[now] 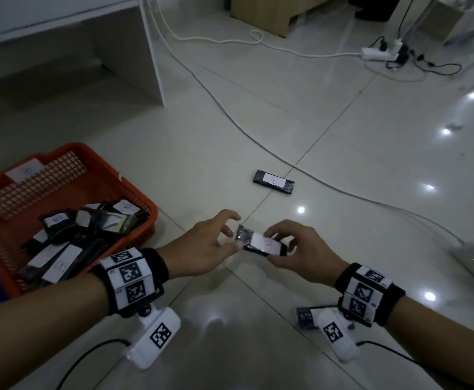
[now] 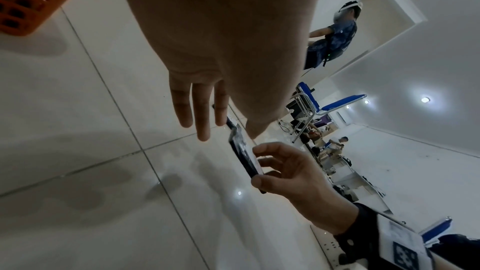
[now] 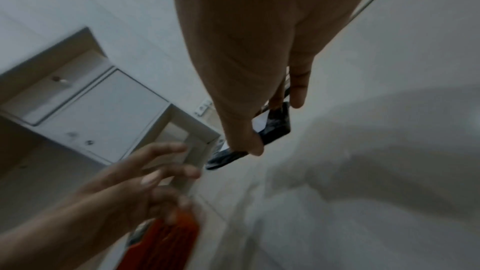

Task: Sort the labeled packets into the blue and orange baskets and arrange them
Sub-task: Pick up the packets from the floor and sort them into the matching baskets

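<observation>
risk here is a drop: right hand (image 1: 295, 250) pinches the packet (image 1: 261, 243) at its far end while left hand (image 1: 202, 246) fingers, spread wide, only brush the near end above the floor (image 1: 258, 114).

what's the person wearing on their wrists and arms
Both forearms are bare, with no sleeves. The left wrist band and right wrist band are black, each carrying white blocks printed with black square fiducial markers. Under each wrist hangs a white camera pod bearing another marker, trailing a thin black cable.
</observation>
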